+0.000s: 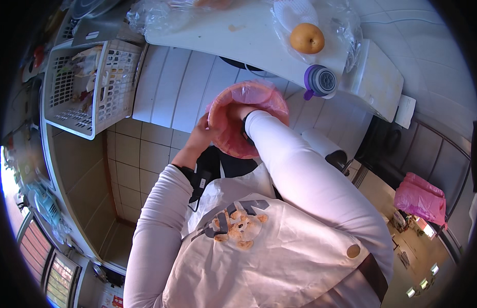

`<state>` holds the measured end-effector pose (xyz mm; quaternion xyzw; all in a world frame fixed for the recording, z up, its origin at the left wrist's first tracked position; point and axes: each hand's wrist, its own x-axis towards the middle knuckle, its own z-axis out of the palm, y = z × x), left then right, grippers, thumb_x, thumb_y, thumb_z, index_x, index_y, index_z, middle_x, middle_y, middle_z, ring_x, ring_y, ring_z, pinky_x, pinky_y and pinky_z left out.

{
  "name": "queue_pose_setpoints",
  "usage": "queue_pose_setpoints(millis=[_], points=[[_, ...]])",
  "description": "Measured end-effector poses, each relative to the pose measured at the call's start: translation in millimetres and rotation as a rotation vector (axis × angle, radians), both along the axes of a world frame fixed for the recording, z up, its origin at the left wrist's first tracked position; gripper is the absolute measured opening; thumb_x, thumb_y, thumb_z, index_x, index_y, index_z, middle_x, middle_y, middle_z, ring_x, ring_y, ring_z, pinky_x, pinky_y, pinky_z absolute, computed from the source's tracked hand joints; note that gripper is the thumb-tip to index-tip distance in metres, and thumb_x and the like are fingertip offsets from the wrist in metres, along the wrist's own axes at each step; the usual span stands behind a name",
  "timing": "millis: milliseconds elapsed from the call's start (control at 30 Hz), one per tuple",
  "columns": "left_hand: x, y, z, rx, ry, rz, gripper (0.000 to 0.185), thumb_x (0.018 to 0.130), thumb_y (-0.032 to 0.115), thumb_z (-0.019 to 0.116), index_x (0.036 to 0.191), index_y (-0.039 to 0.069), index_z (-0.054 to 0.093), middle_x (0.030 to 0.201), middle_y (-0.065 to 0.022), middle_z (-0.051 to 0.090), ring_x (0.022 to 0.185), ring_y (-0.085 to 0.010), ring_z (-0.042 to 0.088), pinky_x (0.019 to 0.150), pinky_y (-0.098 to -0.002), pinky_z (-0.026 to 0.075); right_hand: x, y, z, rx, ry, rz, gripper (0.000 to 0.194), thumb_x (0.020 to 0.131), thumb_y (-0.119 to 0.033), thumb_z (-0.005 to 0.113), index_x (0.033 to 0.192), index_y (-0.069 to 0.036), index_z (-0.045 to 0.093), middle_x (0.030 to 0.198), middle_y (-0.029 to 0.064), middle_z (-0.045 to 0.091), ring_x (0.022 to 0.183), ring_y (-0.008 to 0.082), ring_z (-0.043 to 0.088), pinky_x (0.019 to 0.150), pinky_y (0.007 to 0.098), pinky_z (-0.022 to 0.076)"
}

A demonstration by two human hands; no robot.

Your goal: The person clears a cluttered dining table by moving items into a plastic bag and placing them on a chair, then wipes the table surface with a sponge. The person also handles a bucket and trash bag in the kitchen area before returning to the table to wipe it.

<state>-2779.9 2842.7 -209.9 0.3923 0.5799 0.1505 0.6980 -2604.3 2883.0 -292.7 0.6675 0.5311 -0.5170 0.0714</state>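
A round bin lined with a pink plastic bag (pixel 261 94) stands before me, below the edge of a white table. My left hand (pixel 204 133) grips the rim and bag edge at the bin's left side. Down inside the liner reaches my right hand (pixel 238 111); its fingers are partly hidden by the pink plastic, so I cannot tell whether they hold anything. Dark bands circle both wrists. On the table above the bin lie an orange-brown round fruit (pixel 307 38) on clear plastic and a white foam net (pixel 294 13). A bottle with a grey and purple lid (pixel 321 81) is at the table's edge.
The white table (pixel 238 34) spans the top, with crumpled clear plastic (pixel 155 17) on it. At the left stands a white perforated basket (pixel 117 77) with mixed items inside. A pink bag (pixel 421 198) hangs from a rack at the right. A white cylindrical container (pixel 321 142) is right of the bin.
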Motion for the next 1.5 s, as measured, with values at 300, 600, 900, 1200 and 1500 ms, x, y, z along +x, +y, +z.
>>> queue_pose_setpoints(millis=[300, 600, 900, 1200, 1500], points=[[2, 27, 36, 0.016, -0.217, 0.215, 0.055, 0.090, 0.028, 0.062, 0.138, 0.006, 0.047, 0.127, -0.0106, 0.057, 0.115, -0.0224, 0.055, 0.096, -0.0358, 0.044, 101, -90, 163, 0.959, -0.078, -0.538, 0.023, 0.094, -0.021, 0.057, 0.102, -0.002, 0.067, 0.100, 0.0119, 0.068, 0.090, 0.0223, 0.066, 0.079, 0.0334, 0.0506], [8, 39, 1, -0.295, -0.366, 0.161, 0.063, 0.086, 0.031, 0.067, 0.140, 0.007, 0.045, 0.130, -0.0114, 0.054, 0.114, -0.0234, 0.056, 0.092, -0.0339, 0.046, 133, -134, 34, -0.120, 0.853, -1.360, 0.050, 0.097, -0.047, 0.047, 0.127, -0.007, 0.055, 0.123, 0.0085, 0.060, 0.110, 0.0212, 0.056, 0.094, 0.0355, 0.0444], [-1, -18, 18, -0.256, 0.076, -0.129, 0.048, 0.086, 0.021, 0.060, 0.130, 0.010, 0.046, 0.107, -0.0080, 0.060, 0.085, -0.0202, 0.063, 0.069, -0.0348, 0.056, 77, -198, 93, -0.129, 0.959, -1.532, 0.049, 0.099, -0.051, 0.040, 0.131, -0.016, 0.049, 0.113, 0.0080, 0.058, 0.104, 0.0243, 0.055, 0.090, 0.0419, 0.0441], [-4, -63, 92, -0.231, -0.076, -0.475, 0.046, 0.084, 0.008, 0.051, 0.130, 0.010, 0.048, 0.101, -0.0069, 0.063, 0.080, -0.0184, 0.064, 0.062, -0.0328, 0.056, 15, -384, 162, 0.146, 0.869, -1.394, 0.063, 0.090, -0.013, 0.060, 0.147, -0.014, 0.032, 0.136, 0.0101, 0.047, 0.111, 0.0224, 0.056, 0.090, 0.0395, 0.0490], [142, -266, 156, -0.226, -0.072, -1.239, 0.036, 0.093, 0.039, 0.056, 0.111, 0.008, 0.059, 0.076, -0.0006, 0.056, 0.062, -0.0122, 0.054, 0.047, -0.0264, 0.042, -14, -718, 172, 0.165, -0.317, -1.342, 0.044, 0.084, -0.027, 0.065, 0.124, -0.010, 0.061, 0.116, 0.0194, 0.064, 0.106, 0.0349, 0.061, 0.091, 0.0407, 0.0487]])
